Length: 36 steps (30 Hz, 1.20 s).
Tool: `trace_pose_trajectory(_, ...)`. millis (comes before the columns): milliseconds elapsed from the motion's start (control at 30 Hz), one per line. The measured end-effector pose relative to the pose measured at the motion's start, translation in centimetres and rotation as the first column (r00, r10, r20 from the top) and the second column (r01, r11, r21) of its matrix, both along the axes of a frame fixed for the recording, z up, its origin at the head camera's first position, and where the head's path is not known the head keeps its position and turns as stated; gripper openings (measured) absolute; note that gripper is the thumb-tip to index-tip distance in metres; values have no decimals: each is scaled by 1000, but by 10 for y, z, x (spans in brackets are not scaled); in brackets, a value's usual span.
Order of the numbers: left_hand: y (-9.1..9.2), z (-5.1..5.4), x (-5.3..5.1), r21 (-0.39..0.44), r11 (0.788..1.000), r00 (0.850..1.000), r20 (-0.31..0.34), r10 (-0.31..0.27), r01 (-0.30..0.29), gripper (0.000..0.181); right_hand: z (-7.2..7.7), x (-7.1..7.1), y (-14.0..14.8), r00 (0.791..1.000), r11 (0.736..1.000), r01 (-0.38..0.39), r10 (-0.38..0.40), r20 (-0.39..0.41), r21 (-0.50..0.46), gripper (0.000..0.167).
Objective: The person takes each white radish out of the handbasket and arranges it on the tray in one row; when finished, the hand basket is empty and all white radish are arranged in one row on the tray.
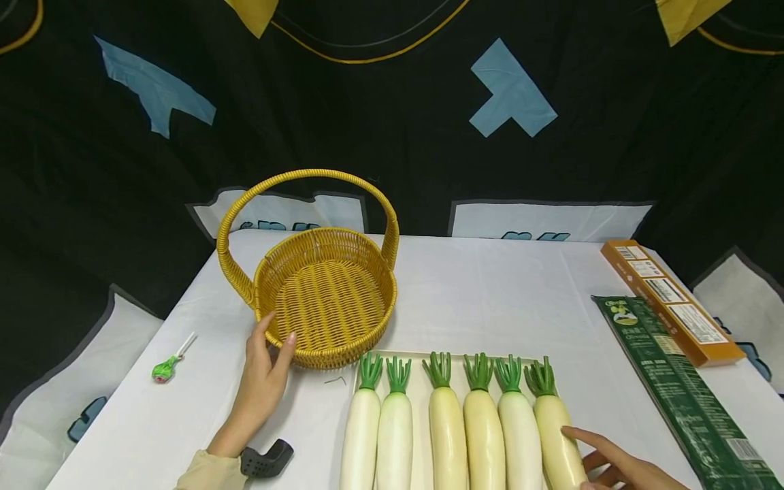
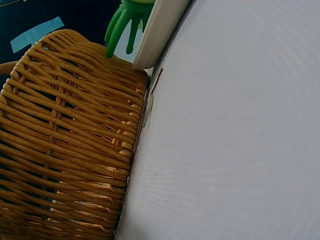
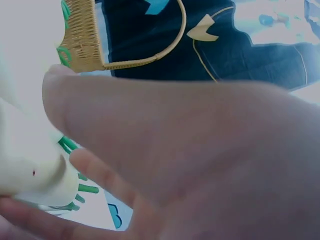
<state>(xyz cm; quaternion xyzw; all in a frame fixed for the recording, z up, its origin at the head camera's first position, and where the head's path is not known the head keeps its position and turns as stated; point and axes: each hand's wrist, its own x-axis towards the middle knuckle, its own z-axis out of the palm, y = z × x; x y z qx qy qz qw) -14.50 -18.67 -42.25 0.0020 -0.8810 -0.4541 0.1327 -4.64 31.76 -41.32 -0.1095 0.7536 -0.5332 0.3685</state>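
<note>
In the head view, several white radishes with green stem stubs lie side by side on a cream tray (image 1: 420,367). My right hand (image 1: 618,463) is at the rightmost white radish (image 1: 556,435), its fingers and thumb about the root's right side. The right wrist view shows the thumb (image 3: 100,100) against a radish (image 3: 30,165) and a finger along its lower side. My left hand (image 1: 263,381) touches the near left side of a woven yellow basket (image 1: 331,347), index finger and thumb spread. Only the basket's wall (image 2: 65,140) fills the left wrist view; no fingers show there.
A green-wrapped lollipop (image 1: 164,369) lies at left on the white table. At right are a long green packet (image 1: 680,388) and an orange box (image 1: 674,299). The basket's tall handle (image 1: 306,175) arches up. A black curved object (image 1: 267,460) is by my left wrist.
</note>
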Motion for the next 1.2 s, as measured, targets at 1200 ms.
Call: trace_pose_trajectory(1200, 68, 50, 51, -147, 976, 972, -147, -184, 162, 60, 72, 14, -70, 402, 809, 574, -147, -904, 124, 45)
